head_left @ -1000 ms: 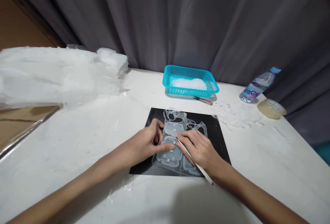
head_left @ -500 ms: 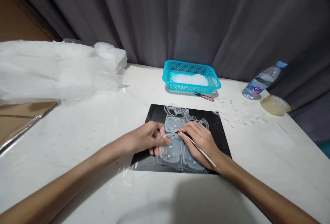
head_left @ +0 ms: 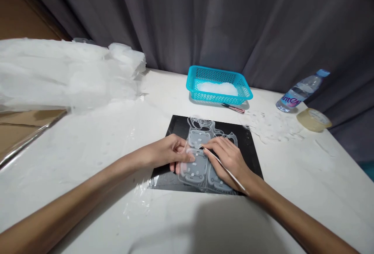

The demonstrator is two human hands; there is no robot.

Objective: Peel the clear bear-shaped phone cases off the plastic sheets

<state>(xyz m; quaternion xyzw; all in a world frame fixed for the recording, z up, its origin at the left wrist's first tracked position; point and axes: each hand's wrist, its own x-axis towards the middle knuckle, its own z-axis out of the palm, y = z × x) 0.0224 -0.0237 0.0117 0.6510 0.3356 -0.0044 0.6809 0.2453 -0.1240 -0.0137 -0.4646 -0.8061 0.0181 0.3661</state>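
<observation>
A translucent plastic sheet with rounded rectangular pieces (head_left: 198, 168) lies over a black mat (head_left: 251, 156). At its left edge, my left hand (head_left: 177, 153) pinches it, thumb on top and fingers partly beneath. My right hand (head_left: 226, 160) is closed around a thin white stick-like tool (head_left: 230, 174). The tool's tip meets the sheet near the gap between the upper and lower left pieces; its exact shape is hidden by my fingers. Curly cut-out strips of the sheet (head_left: 201, 122) spread at the mat's far side.
Behind the mat stands a turquoise basket (head_left: 191, 95) with white material inside, a pink-handled cutter (head_left: 235, 108) in front of it. Clear scraps (head_left: 271, 127), a tape roll (head_left: 314, 120) and a water bottle (head_left: 300, 92) are at right. Stacked translucent sheets (head_left: 67, 74) fill the left.
Both hands keep their grip on the sheet and the tool, almost in the same place. The whole view has shifted slightly.
</observation>
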